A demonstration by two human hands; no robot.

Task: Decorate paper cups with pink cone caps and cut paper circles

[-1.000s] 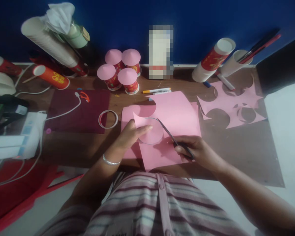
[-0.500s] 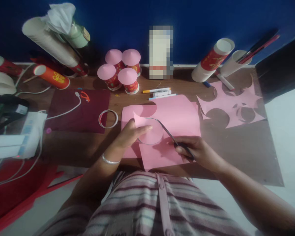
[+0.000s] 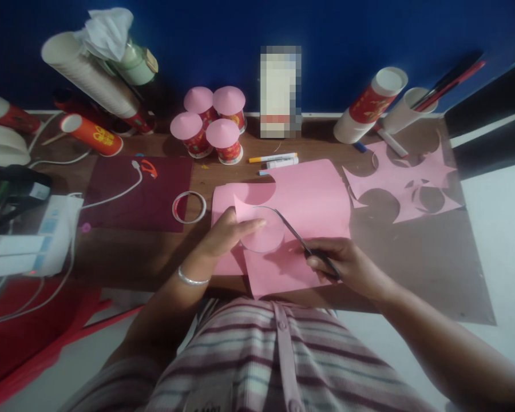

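My left hand (image 3: 229, 232) pinches a sheet of pink paper (image 3: 313, 197), its thumb lying on top beside a drawn circle (image 3: 268, 234). A round bite is cut out of the sheet's upper left edge. In my right hand (image 3: 337, 260) is a pair of scissors (image 3: 300, 240) with dark handles. The blades reach up and left to the top right of the circle's outline, where the paper is partly cut. Below the circle a flap of the sheet hangs toward my body. More pink paper lies underneath on the table.
Several red paper cups with pink cone tops (image 3: 223, 134) stand at the back. Markers (image 3: 278, 160) lie behind the paper, a tape roll (image 3: 189, 207) to its left. Pink scraps (image 3: 399, 177) spread at the right, near stacked cups (image 3: 371, 106). A power strip (image 3: 55, 234) sits at far left.
The far part of the pink sheet has risen and curled a little, covering more of the blue marker. Both hands and the scissors stay almost in place.
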